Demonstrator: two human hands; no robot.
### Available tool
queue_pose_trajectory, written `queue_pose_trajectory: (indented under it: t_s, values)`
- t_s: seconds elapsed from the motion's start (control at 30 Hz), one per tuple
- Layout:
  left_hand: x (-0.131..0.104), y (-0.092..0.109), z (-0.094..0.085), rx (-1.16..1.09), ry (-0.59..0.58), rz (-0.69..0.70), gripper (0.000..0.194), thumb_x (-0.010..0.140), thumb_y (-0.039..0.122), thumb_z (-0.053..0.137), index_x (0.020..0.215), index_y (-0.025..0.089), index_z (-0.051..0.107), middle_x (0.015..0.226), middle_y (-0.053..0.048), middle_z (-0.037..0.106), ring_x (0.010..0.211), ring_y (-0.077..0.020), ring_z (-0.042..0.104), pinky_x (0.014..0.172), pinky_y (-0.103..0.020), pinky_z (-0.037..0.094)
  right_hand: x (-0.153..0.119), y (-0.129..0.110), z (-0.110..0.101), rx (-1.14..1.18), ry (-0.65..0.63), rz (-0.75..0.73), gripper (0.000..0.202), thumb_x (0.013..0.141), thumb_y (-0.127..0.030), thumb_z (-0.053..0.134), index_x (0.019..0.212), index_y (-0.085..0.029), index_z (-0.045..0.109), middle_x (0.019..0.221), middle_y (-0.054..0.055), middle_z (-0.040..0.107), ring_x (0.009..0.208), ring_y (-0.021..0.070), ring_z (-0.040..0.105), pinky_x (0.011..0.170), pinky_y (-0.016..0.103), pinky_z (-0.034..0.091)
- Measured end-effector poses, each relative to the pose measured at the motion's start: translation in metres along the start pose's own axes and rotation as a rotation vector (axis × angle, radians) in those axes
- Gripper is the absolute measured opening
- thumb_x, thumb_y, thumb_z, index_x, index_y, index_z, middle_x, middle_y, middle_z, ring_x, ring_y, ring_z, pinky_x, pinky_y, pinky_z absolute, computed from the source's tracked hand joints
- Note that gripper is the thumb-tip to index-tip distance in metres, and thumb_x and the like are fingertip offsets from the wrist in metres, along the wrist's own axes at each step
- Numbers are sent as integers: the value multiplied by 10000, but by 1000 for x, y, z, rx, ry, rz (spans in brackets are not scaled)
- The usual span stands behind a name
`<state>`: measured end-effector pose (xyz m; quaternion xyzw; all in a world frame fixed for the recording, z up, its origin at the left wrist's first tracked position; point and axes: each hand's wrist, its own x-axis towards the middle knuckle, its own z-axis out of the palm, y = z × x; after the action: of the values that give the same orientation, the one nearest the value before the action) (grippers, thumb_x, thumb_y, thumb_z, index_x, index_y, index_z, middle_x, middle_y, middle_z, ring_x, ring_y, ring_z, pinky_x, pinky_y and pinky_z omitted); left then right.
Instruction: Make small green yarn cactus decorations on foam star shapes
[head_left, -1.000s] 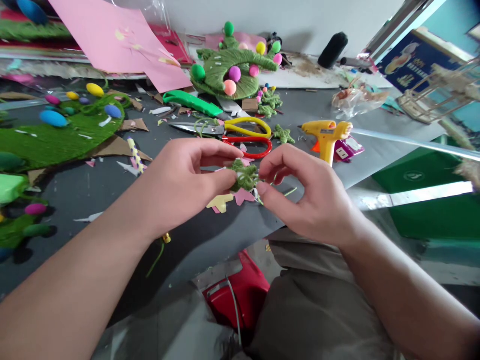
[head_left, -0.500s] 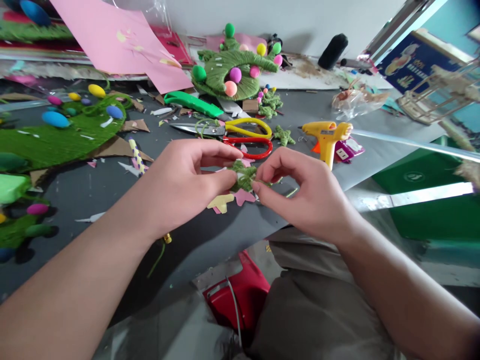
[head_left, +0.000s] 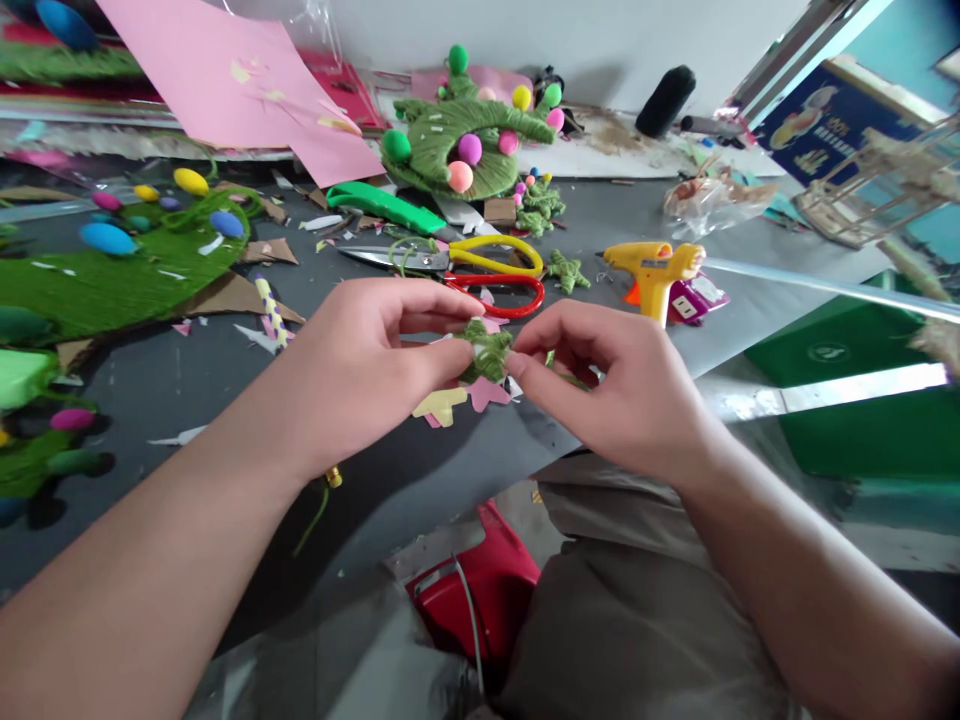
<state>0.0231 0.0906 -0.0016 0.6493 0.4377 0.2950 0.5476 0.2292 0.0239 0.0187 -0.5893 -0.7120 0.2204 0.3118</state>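
A small star wrapped in green yarn [head_left: 489,352] is held between the thumb and fingers of my left hand [head_left: 382,365]. At the star's right edge, the thumb and index finger of my right hand [head_left: 600,375] close on it; a bit of green yarn shows behind them. Beneath lie a yellow paper cut-out [head_left: 442,405] and a pink paper star [head_left: 487,394]. Just beyond my hands are scissors [head_left: 495,255] with one yellow and one red handle. Another green yarn star [head_left: 568,270] rests right of them.
A yellow glue gun [head_left: 652,265] stands at the right, near the table's edge. Behind the scissors lie a green utility knife [head_left: 386,207] and a yarn-wrapped piece with coloured balls [head_left: 480,130]. Another green decorated piece [head_left: 135,270] and cardboard scraps [head_left: 225,295] fill the left.
My right hand's fingertips have shifted slightly at the star's right edge, and the star's yarn surface shows a little more. My left hand stays in place.
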Motion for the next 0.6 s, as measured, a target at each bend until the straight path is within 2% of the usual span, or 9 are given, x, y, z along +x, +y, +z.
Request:
queue_pose_trajectory:
  t_s: [0.27, 0.47, 0.6]
  values:
    - [0, 3, 1, 5, 4, -21, 305, 802, 335, 813, 1106, 301, 817, 1042, 8, 831, 945, -240, 782, 767, -289, 628, 1, -2, 0, 33, -17, -1, 69, 893, -154, 687, 864, -199, 731, 738, -30, 659, 608, 92, 450, 561, 266, 379]
    - [-4, 6, 4, -162, -22, -78, 229, 872, 325, 739, 1081, 269, 815, 1000, -24, 826, 990, -253, 794, 798, -299, 650, 3, -4, 4, 21, 24, -36, 66, 864, -142, 694, 853, -199, 728, 732, -26, 671, 614, 99, 473, 578, 265, 387]
    - [-4, 6, 4, -87, -26, -41, 275, 830, 343, 786, 1098, 285, 810, 1099, -26, 821, 1060, -286, 776, 822, -331, 651, 3, -4, 6, 7, 39, -32, 63, 864, -150, 691, 842, -198, 725, 720, -23, 670, 615, 104, 487, 582, 270, 391]
